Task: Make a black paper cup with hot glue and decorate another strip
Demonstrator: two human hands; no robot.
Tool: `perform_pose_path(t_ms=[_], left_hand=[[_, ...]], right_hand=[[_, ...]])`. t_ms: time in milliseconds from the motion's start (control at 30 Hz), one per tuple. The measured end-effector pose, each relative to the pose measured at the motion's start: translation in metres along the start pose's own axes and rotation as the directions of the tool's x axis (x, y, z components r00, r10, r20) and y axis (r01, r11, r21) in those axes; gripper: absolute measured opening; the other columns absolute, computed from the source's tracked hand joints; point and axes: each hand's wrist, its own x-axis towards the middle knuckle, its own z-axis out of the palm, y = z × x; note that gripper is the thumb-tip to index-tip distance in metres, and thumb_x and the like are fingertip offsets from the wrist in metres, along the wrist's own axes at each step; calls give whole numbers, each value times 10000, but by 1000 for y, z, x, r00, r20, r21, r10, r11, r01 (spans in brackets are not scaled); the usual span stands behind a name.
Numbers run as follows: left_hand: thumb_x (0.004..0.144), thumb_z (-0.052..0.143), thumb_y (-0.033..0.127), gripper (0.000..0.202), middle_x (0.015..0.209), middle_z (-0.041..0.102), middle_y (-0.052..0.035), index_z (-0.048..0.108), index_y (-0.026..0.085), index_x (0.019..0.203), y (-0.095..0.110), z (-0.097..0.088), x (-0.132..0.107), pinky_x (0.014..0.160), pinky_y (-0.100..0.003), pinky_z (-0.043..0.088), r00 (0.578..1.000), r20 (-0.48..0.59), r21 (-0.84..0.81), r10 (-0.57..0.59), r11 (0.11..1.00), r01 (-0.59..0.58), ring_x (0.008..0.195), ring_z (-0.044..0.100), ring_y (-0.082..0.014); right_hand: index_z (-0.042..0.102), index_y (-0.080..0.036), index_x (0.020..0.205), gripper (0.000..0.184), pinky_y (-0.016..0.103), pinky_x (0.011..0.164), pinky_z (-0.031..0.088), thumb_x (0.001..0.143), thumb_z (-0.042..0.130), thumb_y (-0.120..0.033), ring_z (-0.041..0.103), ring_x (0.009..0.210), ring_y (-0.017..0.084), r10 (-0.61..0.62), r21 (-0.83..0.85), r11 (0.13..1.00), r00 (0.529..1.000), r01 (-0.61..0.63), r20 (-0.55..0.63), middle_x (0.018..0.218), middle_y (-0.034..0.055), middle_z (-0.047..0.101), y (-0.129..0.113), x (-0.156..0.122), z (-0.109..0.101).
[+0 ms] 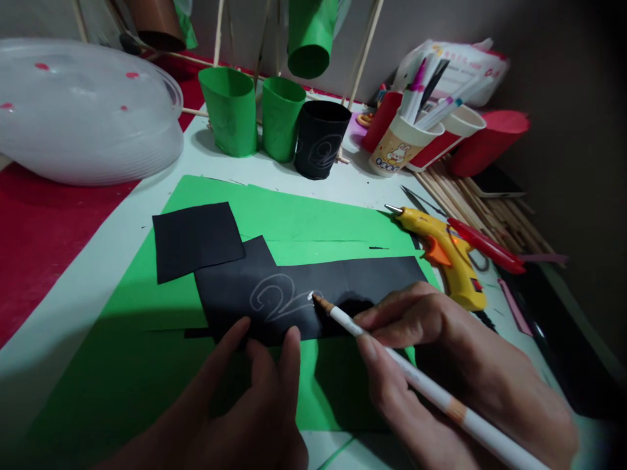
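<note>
My right hand (431, 352) is closed around a thin white paintbrush (426, 385) with a brown tip. The tip touches a strip of black paper (362, 281), beside a small white paint spot on a curling pale line drawing (277, 297). At the strip's lower edge, the fingertips of my left hand (264, 372) rest spread on the paper. A smaller black paper piece (196, 238) overlaps the strip's upper left corner. Both pieces lie on a large green sheet (132, 300).
Behind stand two green paper cups (230, 114) and a black paper cup (321, 147) with a swirl drawing. A paper cup of markers (401, 147) is at the back right. A yellow glue gun (441, 251) and red-handled tool (484, 245) lie right; a translucent lid (88, 111) sits left.
</note>
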Motion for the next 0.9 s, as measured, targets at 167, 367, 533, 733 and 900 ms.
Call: perform_pose_path(t_ms=[167, 367, 533, 733, 900], left_hand=[[960, 434, 188, 95, 1199, 672, -128, 514, 197, 911, 1, -1, -1, 1044, -515, 454, 1000, 1, 16, 0, 1000, 0, 1033, 612, -258], [929, 454, 165, 80, 1187, 675, -134, 520, 196, 897, -3, -4, 1, 978, -490, 483, 999, 32, -21, 25, 999, -25, 1009, 608, -267], [907, 495, 209, 31, 1186, 664, -119, 518, 199, 888, -3, -6, 1, 997, -483, 457, 999, 42, -59, 4, 998, -2, 1024, 582, -257], [942, 455, 176, 91, 1209, 661, -143, 542, 180, 917, -6, -18, 7, 967, -504, 451, 987, 161, -115, 22, 993, -3, 1044, 570, -290], [951, 436, 192, 126, 1187, 699, -133, 562, 193, 941, -8, -25, 11, 924, -518, 473, 966, 243, -66, 90, 995, -76, 1005, 605, -294]], right_hand=[[547, -218, 792, 153, 241, 485, 494, 823, 662, -123, 624, 609, 126, -8, -15, 1000, 1000, 8, -5, 753, -1, 621, -3, 0, -1], [545, -218, 791, 164, 227, 519, 520, 821, 662, -107, 636, 627, 124, 7, -16, 1000, 1000, -8, -15, 750, -5, 627, 1, -4, -3], [578, -225, 806, 143, 224, 533, 523, 821, 664, -113, 640, 639, 131, -33, -45, 998, 999, 32, -3, 755, 4, 642, -1, 1, -7], [591, -265, 724, 155, 236, 568, 507, 825, 695, -212, 654, 712, 160, 98, -33, 994, 977, -106, -187, 789, 8, 691, -7, 1, -6], [603, -254, 721, 162, 187, 523, 487, 851, 696, -233, 618, 669, 130, 237, 213, 957, 955, -198, -178, 791, 2, 688, 0, 2, -10]])
